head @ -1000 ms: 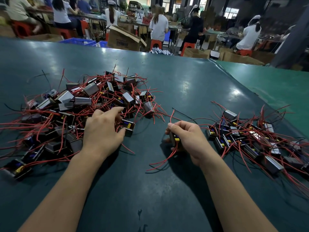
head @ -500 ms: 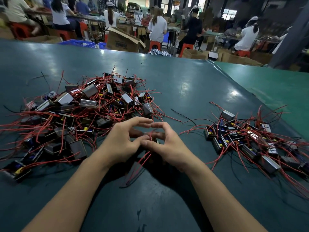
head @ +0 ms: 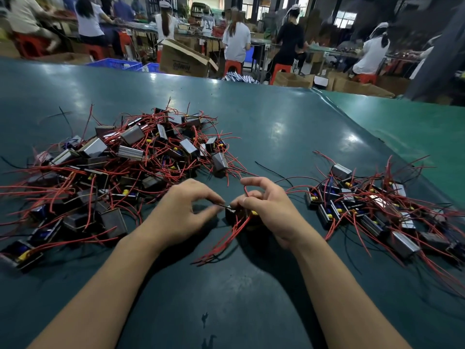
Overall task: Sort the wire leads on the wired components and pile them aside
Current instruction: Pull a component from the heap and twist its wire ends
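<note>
Centrally, your right hand (head: 266,210) grips one component (head: 232,215) just above the table (head: 251,127), while your left hand (head: 183,210) pinches a thin black lead at its left face. Its red leads (head: 224,240) trail toward you. Judged from this, the sorted pile (head: 372,210) lies to the right, nearer your right hand; the unsorted heap (head: 113,167) lies left.
</note>
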A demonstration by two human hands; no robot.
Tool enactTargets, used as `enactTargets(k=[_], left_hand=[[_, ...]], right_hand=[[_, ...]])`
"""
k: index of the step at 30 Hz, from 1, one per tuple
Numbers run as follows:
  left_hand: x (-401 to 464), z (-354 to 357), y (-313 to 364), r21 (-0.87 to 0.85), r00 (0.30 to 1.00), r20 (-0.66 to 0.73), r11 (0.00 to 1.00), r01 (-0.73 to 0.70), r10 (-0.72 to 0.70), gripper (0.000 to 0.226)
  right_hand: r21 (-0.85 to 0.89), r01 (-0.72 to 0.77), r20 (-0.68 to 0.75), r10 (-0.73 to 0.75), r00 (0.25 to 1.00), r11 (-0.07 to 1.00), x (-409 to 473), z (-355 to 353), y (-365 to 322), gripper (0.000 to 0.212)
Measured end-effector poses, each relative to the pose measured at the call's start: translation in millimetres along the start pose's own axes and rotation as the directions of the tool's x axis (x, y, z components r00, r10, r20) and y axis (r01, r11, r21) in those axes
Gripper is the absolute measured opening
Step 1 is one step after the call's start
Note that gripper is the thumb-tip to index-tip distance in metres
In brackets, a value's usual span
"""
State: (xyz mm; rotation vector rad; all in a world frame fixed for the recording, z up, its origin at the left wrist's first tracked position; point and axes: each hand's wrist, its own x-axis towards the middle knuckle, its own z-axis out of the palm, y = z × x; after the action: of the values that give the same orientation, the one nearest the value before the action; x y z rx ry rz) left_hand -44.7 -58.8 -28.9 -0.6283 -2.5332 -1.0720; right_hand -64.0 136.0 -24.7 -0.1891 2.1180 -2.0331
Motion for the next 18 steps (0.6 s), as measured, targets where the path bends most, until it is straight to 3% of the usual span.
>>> enactTargets(k=[3,5,7,10,13,18], left_hand=[[4,-2,-2,-0.085,0.946,-0.321,0.996,0.016,-0.043,0.022],[5,-6,-2,-0.244,0.893,-0.407,0.965,0.096,-0.192,0.035],[6,-7,-4,-0.382,0.899,-0.338,0.914,0.139,-0.278,0.030],[1,-5,0,-0.242,0.990,-0.066,0.964,0.105,-0.124,0.041],[0,6,3,-0.182,0.988,0.142,0.979,0.087,-0.061,0.043],[1,12,2,-0.150,0.994,0.094,0.986,0.073,-0.060,0.054]], right_hand=[[0.071,-0.033,0.025,0.032,0.999,0.997,0,-4,-2,0.038],[0.073,-0.035,0.023,0.033,0.999,0.997,0,-8,-4,0.039],[0.104,-0.031,0.000,0.031,1.000,0.994,0,-10,-5,0.039],[0.227,-0.058,-0.005,0.061,0.998,0.972,1,-9,-7,0.040],[0.365,-0.148,0.068,0.133,0.989,0.919,1,-8,-11,0.043],[0.578,-0.249,0.192,0.166,0.967,0.777,-3,-12,-17,0.046]])
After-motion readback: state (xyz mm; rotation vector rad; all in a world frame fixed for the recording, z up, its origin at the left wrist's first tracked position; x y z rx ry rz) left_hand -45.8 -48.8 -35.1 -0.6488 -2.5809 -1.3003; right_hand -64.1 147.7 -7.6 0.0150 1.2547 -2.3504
